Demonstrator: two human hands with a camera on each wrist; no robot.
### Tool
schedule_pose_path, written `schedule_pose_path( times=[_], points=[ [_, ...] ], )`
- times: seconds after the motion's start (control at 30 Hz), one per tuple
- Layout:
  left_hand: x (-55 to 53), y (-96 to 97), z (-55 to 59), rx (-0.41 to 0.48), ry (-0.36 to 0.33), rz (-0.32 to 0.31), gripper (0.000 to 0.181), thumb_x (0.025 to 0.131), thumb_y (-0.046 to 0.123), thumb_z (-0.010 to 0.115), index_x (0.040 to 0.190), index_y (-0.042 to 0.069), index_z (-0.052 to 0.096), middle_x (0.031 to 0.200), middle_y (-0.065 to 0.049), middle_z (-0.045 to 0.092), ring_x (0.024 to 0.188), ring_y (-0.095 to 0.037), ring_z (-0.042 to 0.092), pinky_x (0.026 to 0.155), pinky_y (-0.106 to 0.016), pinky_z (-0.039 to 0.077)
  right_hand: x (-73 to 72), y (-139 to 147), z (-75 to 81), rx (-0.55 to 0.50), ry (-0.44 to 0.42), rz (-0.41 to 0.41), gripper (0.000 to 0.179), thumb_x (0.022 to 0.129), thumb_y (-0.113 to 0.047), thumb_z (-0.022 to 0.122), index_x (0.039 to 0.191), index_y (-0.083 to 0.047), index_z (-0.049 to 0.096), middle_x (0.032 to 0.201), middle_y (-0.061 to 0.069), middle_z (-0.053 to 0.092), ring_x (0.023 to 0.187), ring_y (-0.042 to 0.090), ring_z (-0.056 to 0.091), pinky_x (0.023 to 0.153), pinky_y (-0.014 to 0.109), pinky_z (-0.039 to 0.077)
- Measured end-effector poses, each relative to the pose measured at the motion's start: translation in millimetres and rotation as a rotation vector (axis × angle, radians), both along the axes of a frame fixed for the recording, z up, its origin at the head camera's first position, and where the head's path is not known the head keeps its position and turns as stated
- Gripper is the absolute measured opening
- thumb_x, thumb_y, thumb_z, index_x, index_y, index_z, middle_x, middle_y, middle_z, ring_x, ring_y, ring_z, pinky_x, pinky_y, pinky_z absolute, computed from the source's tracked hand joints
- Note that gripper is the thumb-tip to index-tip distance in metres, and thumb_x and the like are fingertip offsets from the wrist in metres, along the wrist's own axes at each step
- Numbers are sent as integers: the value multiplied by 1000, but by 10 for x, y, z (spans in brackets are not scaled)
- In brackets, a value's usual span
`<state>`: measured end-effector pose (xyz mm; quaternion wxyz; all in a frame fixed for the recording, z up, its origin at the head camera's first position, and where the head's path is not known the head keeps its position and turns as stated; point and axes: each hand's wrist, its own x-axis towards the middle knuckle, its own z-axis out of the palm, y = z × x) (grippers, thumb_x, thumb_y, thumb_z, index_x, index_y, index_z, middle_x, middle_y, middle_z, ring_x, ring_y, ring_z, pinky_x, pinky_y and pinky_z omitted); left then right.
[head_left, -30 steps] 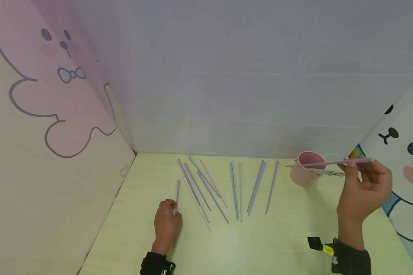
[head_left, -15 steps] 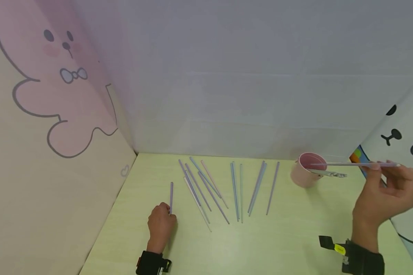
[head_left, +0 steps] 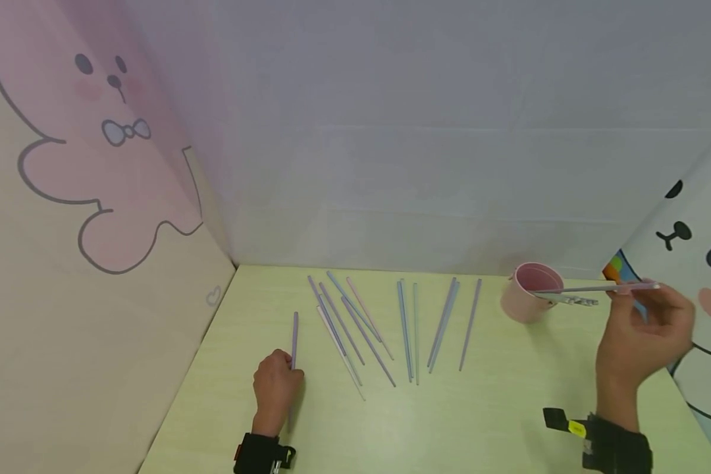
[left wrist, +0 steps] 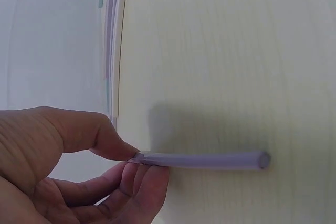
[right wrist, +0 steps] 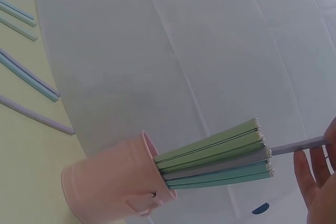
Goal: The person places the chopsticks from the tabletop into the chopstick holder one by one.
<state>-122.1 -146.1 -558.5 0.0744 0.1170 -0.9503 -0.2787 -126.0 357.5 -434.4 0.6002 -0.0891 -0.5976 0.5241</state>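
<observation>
Both hands are clamped on sticks and stand well apart, one at either side of the worktop (head_left: 450,428). Out to the right, the right hand (head_left: 646,332) pinches a stick, the right stick (right wrist: 296,145), close to its outer end. Its long axis runs sideways, nearly level in the head view, and its far tip points left at the mouth of the pink bucket (head_left: 520,301). That line between stick and mouth seems to be what matters most. From the right wrist, the stick runs roughly in line with the bundle (right wrist: 220,153) leaning out over the rim towards the same hand; whether its tip is inside the bucket or only overlaps it, I cannot tell.

Of the two, the right hand is plainly nearer the bucket. The left hand (head_left: 277,390), low on the left, pinches the left stick (head_left: 294,336) between thumb and fingers. This one points away from the person, roughly crosswise to the right stick, and the loose sticks (head_left: 417,332) lie between it and the bucket.
</observation>
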Motion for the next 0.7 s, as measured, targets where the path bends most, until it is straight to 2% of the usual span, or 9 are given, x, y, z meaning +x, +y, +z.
schedule_pose_path(
  times=[0.03, 0.17, 0.2, 0.27, 0.43, 0.57, 0.63, 0.7],
  points=[
    [-1, 1, 7, 4, 3, 1, 16, 67, -1, 67, 82, -4, 67, 69, -11, 65, 56, -26, 59, 41, -37, 45, -3, -1, -15, 38, -34, -30, 25, 84, 9, 68, 108, 2, 65, 102, 16, 66, 91, 22, 66, 76, 19, 56],
    [-14, -4, 27, 21, 22, -1, 19, 68, 0, 66, 87, -3, 68, 74, -10, 67, 60, -25, 60, 45, -38, 46, -9, -33, -68, 29, -118, -71, 27, 84, 6, 70, 109, -1, 66, 103, 8, 67, 93, 21, 67, 77, 17, 56],
    [-17, -4, 36, 25, 33, -5, 20, 69, 1, 66, 88, -3, 69, 75, -10, 67, 61, -25, 61, 46, -38, 47, -2, -46, -83, 58, -152, -97, 26, 85, 3, 70, 110, -2, 67, 104, 7, 67, 93, 20, 67, 78, 17, 55],
    [-23, -1, 50, 32, 63, -11, 21, 69, 2, 67, 89, -2, 69, 77, -9, 68, 63, -24, 61, 48, -39, 48, 2, -74, -102, 32, -169, -88, 25, 84, 2, 71, 109, -2, 68, 103, 8, 67, 94, 20, 67, 78, 17, 55],
    [-30, 49, 100, 63, 139, -40, 23, 69, 3, 71, 91, 0, 69, 79, -8, 70, 61, -21, 59, 49, -35, 45, 4, -97, -145, 89, -163, -65, 24, 86, 0, 70, 109, 2, 67, 103, 16, 66, 94, 24, 68, 76, 16, 55],
    [-40, 116, 150, 84, 190, -71, 25, 68, 3, 74, 92, 2, 69, 80, -6, 70, 57, -17, 55, 46, -29, 41, 16, -117, -157, 138, -145, -65, 23, 86, 1, 69, 109, 0, 68, 102, 14, 67, 91, 23, 68, 74, 14, 55],
    [-45, 148, 181, 86, 214, -88, 26, 67, 3, 74, 92, 4, 69, 81, -4, 70, 53, -14, 52, 44, -28, 39, 34, -157, -146, 128, -134, -56, 23, 85, 3, 69, 108, 0, 69, 100, 10, 68, 89, 19, 69, 72, 13, 55],
    [-52, 180, 207, 86, 226, -99, 25, 67, 3, 73, 92, 5, 69, 81, -2, 70, 49, -11, 51, 43, -27, 38, 52, -228, -124, 76, -95, -7, 21, 83, 7, 69, 105, 5, 69, 96, 10, 69, 85, 15, 69, 70, 12, 55]
  ],
)
